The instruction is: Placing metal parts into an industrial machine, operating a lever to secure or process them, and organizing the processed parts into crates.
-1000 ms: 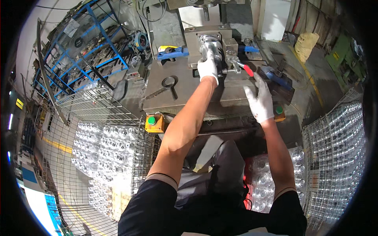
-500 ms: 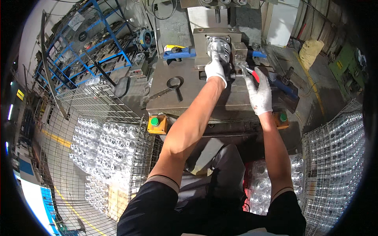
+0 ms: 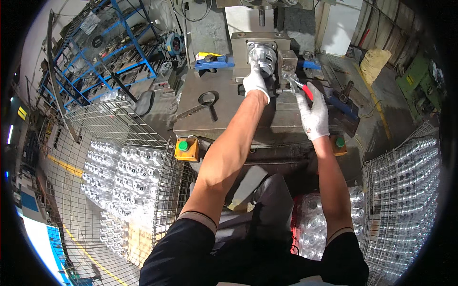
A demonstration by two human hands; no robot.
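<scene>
A shiny round metal casting (image 3: 263, 56) sits in a steel fixture (image 3: 241, 46) on the machine table. My left hand (image 3: 256, 85), in a white glove, has its fingers closed on the casting's lower left side; some fingertips are hidden. To the right of the casting is a toggle clamp with a red handle (image 3: 305, 89). My gloved right hand (image 3: 314, 114) holds that handle between fingers and thumb. The clamp's metal linkage (image 3: 289, 80) lies just beyond the fingertips, beside a steel block (image 3: 287, 59).
A ring-shaped tool (image 3: 207, 99) lies left on the machine table (image 3: 191, 117). Yellow boxes with green buttons (image 3: 183, 146) flank the front edge. Wire cages (image 3: 164, 190) of wrapped shiny parts stand left and right. The press ram (image 3: 261, 18) hangs above the fixture.
The whole view has shifted slightly left. My left hand's fingers have slid a little left along the casting. My right hand stays at the red handle.
</scene>
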